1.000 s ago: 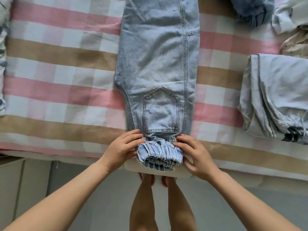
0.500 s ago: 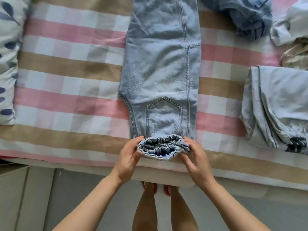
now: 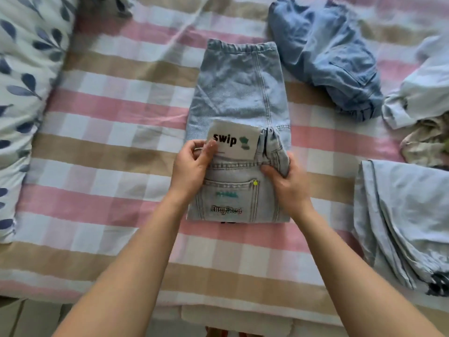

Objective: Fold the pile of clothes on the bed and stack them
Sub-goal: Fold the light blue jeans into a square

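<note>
The jeans (image 3: pixel 239 93) are pale blue, washed denim, lying flat in the middle of the checked pink, tan and white bed cover (image 3: pixel 109 147). Their near part is doubled over on top, with the fold at the near edge. That upper layer shows a back pocket (image 3: pixel 229 200) with stitched lettering and a small yellow stud at its corner. Above the pocket a white label (image 3: pixel 233 142) reads "swip" in black, with a green mark beside it.

The long axis of the jeans runs straight away from the person. A gathered elastic edge lies at the far end and the folded edge at the near end.

The left hand (image 3: pixel 192 166) pinches the left edge of the label and the waistband between thumb and fingers. The right hand (image 3: pixel 288 181) has its fingers curled round bunched denim at the right end of the waistband.

A crumpled darker denim garment (image 3: pixel 325 59) lies just beyond the jeans to the right. A folded pale blue garment (image 3: pixel 401 215) sits well apart at the right. A leaf-print pillow (image 3: pixel 24 93) lies at the left
</note>
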`<action>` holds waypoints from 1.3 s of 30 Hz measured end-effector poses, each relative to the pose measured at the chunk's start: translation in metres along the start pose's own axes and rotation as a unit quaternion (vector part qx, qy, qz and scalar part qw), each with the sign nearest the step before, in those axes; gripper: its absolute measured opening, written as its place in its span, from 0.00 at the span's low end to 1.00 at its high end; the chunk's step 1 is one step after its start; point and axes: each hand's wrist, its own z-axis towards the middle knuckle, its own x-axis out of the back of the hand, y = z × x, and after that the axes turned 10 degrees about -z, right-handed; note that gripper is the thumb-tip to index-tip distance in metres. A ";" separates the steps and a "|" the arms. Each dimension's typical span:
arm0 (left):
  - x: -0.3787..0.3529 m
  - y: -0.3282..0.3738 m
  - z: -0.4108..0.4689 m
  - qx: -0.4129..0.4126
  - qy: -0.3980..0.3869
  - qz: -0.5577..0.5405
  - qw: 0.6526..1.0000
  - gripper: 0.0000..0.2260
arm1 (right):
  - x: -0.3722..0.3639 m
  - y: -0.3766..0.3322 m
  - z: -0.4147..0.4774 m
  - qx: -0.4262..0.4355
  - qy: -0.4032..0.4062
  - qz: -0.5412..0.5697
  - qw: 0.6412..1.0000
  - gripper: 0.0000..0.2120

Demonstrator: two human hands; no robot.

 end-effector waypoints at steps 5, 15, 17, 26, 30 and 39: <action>-0.002 -0.044 0.043 0.085 0.023 0.047 0.995 0.15 | -0.028 0.021 0.059 -0.057 -0.037 -0.101 0.993 0.16; 0.004 -0.077 -0.044 0.013 0.165 0.194 0.967 0.10 | -0.017 0.046 -0.025 -0.157 0.082 -0.083 0.981 0.12; 0.002 -0.078 -0.049 0.005 0.209 0.248 0.946 0.16 | -0.019 0.046 -0.024 -0.170 0.109 -0.098 0.974 0.15; 0.004 -0.080 -0.058 0.118 0.275 0.043 0.953 0.25 | -0.025 0.043 -0.056 -0.223 0.052 -0.049 0.972 0.13; 0.009 -0.082 -0.102 0.115 0.255 0.026 0.960 0.23 | -0.014 0.047 -0.099 -0.210 0.070 -0.030 0.975 0.13; 0.008 -0.117 -0.212 0.168 0.269 0.003 0.948 0.24 | -0.014 0.086 -0.214 -0.280 0.056 -0.020 0.958 0.09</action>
